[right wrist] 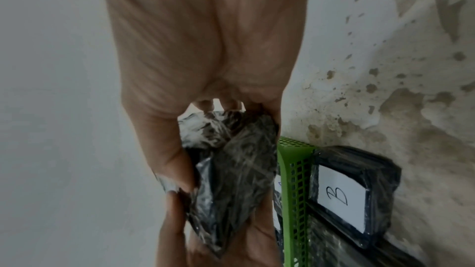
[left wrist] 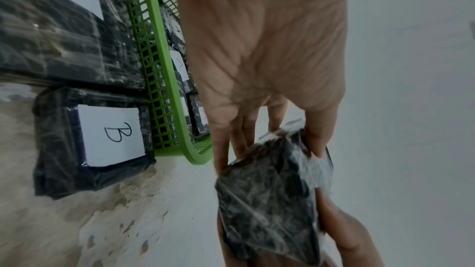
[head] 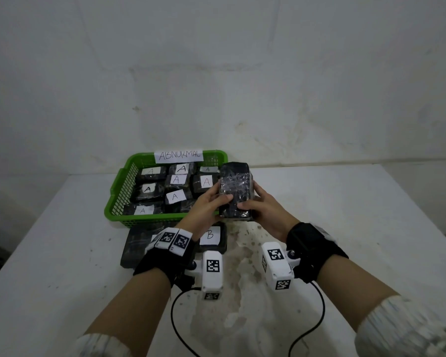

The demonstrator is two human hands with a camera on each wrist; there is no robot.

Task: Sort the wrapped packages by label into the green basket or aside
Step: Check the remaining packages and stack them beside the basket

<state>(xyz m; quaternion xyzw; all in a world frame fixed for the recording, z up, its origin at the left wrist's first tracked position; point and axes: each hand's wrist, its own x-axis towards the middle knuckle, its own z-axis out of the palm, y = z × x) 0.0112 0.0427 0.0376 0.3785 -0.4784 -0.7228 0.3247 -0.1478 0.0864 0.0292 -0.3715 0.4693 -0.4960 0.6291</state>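
Packages labelled A already fill the green basket (head: pixel 119 188), and the one I am handling, a black wrapped package (head: pixel 235 193), sits gripped between my left hand (head: pixel 208 207) and right hand (head: pixel 266 212) just above the basket's near right corner. No label faces me, so I would turn it slowly, thumbs firm on the slippery film, before choosing. Beneath is a stained white tabletop (head: pixel 345 228) against a bare pale wall (head: pixel 216 73), B packages (head: pixel 211 237) set aside.

Dim, flat light; blurred wrist views
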